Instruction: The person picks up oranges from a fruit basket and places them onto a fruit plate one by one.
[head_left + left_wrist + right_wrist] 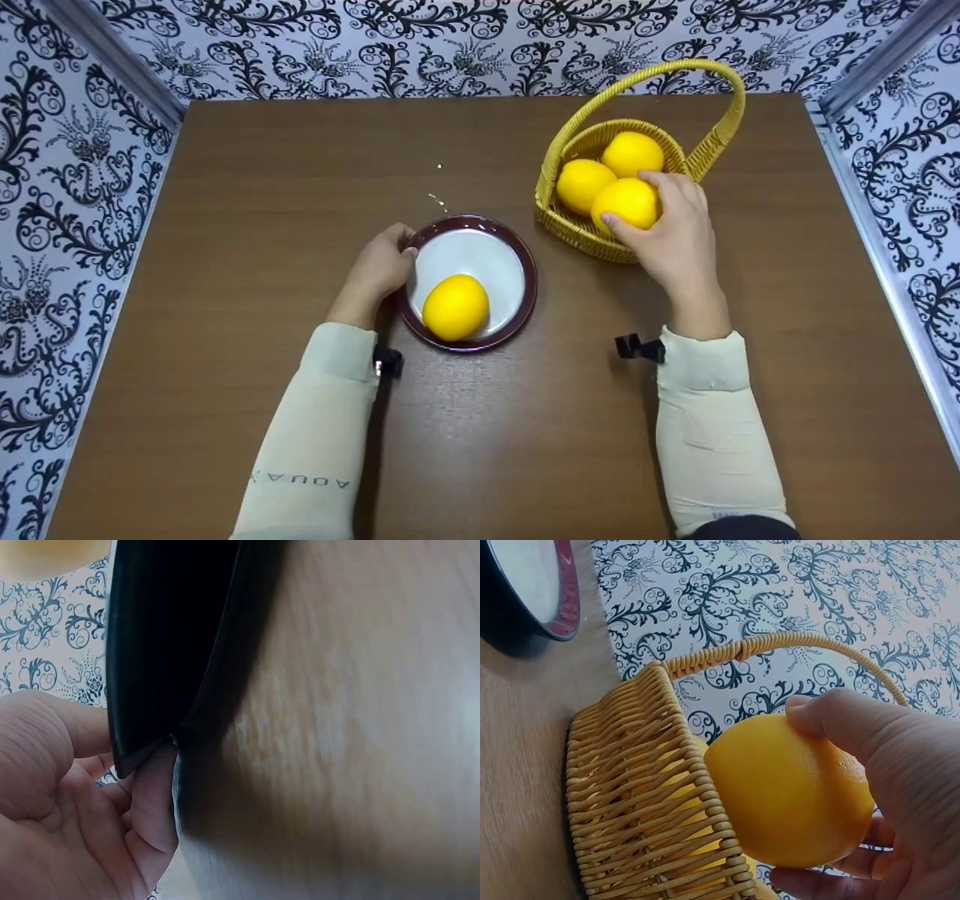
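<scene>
My left hand (377, 264) pinches the left rim of a white plate (469, 251) with a dark maroon border. Its thumb lies over the edge, and in the left wrist view fingers (155, 799) show under the dark underside. A round yellow citrus fruit (455, 307) lies on the plate's near side. To the right, my right hand (679, 232) grips another yellow citrus fruit (787, 791) between thumb and fingers. That fruit is at the top of a yellow wicker basket (645, 787), its lower part overlapped by the rim in the right wrist view.
Two more yellow citrus fruits, one left (585, 186) and one behind (634, 154), sit in the basket. Its tall arched handle (675, 66) rises over them. A few small pale specks (437, 200) mark the brown table (300, 180) behind the plate. Patterned walls (465, 49) border the table.
</scene>
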The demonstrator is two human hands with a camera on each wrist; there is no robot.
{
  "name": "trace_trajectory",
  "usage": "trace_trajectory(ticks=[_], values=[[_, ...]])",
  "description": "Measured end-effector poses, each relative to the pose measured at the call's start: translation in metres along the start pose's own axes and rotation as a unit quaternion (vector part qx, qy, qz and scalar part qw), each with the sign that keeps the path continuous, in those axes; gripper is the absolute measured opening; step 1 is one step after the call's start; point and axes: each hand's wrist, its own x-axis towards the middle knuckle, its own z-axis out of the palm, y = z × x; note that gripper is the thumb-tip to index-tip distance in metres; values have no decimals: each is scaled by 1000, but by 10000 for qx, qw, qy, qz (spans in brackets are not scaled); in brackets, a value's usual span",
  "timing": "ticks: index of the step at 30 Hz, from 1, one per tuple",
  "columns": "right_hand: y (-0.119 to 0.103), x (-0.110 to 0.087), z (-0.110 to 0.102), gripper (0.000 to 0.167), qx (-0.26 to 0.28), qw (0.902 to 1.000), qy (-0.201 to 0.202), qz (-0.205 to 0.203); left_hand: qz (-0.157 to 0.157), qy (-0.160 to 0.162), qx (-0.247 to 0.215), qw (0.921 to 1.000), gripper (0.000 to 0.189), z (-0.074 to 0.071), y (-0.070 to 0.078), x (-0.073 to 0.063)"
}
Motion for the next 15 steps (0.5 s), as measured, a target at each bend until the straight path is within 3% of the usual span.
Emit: trace_trajectory(ticks=[15], values=[[-7,-3,8,68,285,9983,168,-487,30,-34,132,9999,24,-1,0,0]])
